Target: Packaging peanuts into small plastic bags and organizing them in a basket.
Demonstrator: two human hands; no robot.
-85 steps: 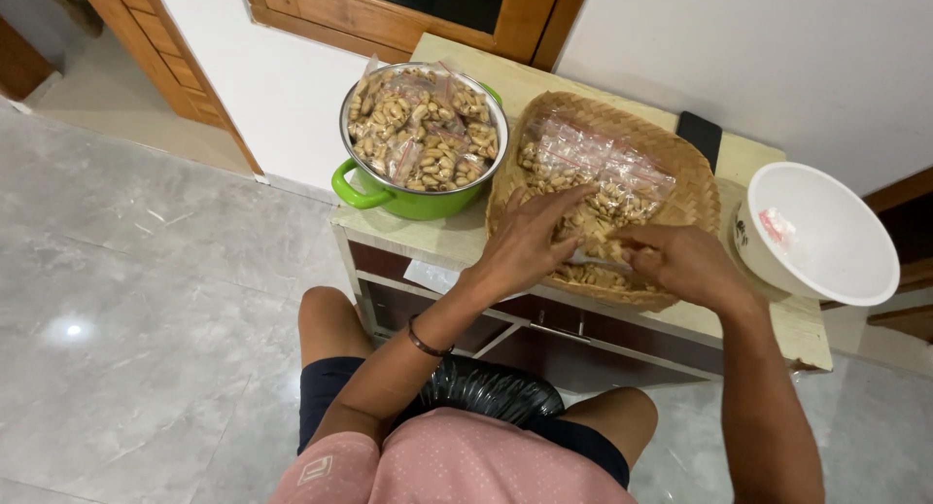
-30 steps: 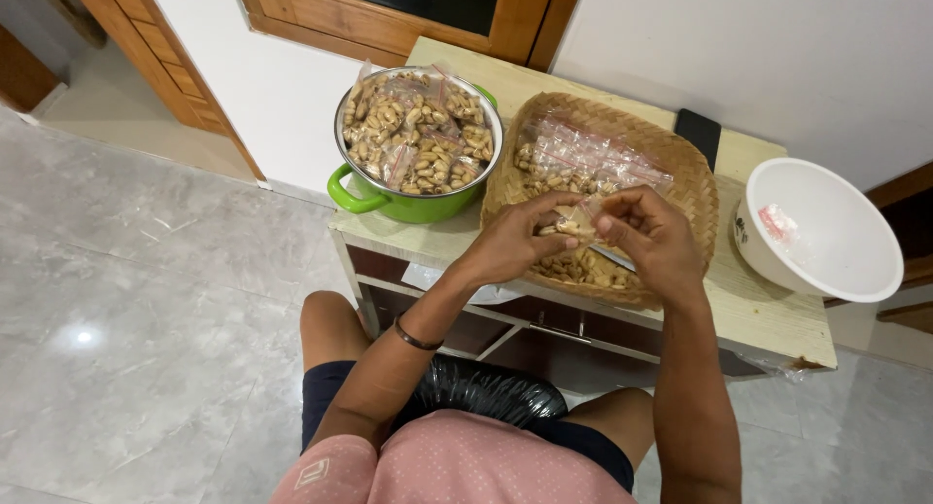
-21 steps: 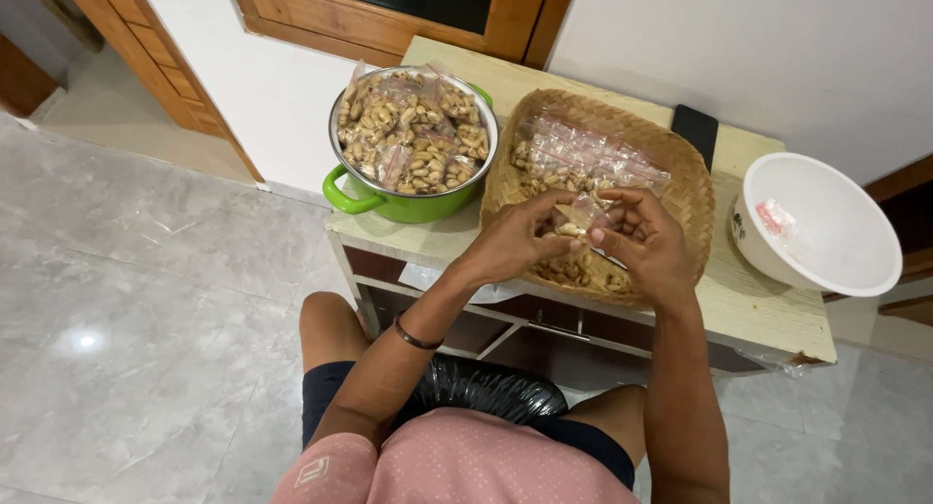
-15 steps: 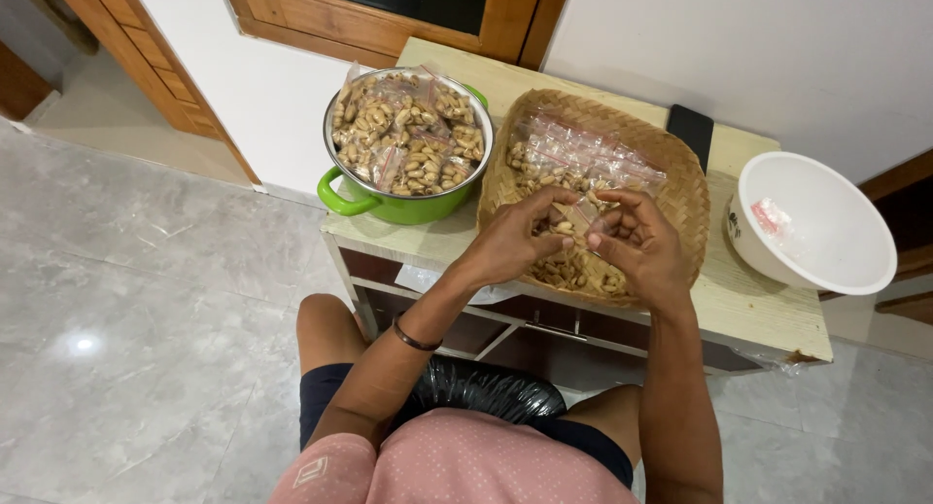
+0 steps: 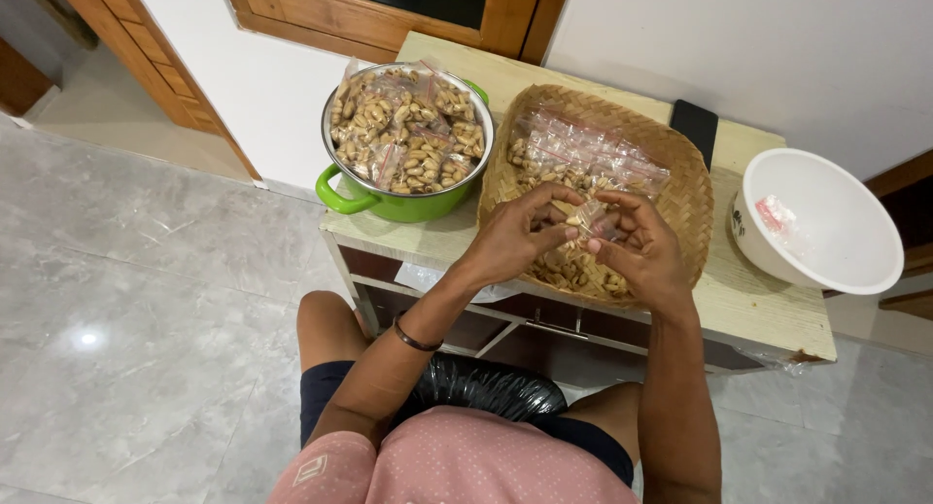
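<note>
Both hands over woven basket (image 5: 692, 188). Left hand (image 5: 512, 240) and right hand (image 5: 637, 246) pinch small clear bag (image 5: 586, 215) of peanuts between them, fingertips narrow on bag's top edge. Bag held just above loose peanuts (image 5: 573, 268) in basket.

Advice: keep bag upright, mouth level, run fingertips along strip end to end, press firm. Green pot (image 5: 406, 139) of filled bags at left, white bowl (image 5: 826, 222) at right.

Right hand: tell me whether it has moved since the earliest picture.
Yes. The right hand has lifted off the woven basket's near rim toward its middle, meeting the left hand.
</note>
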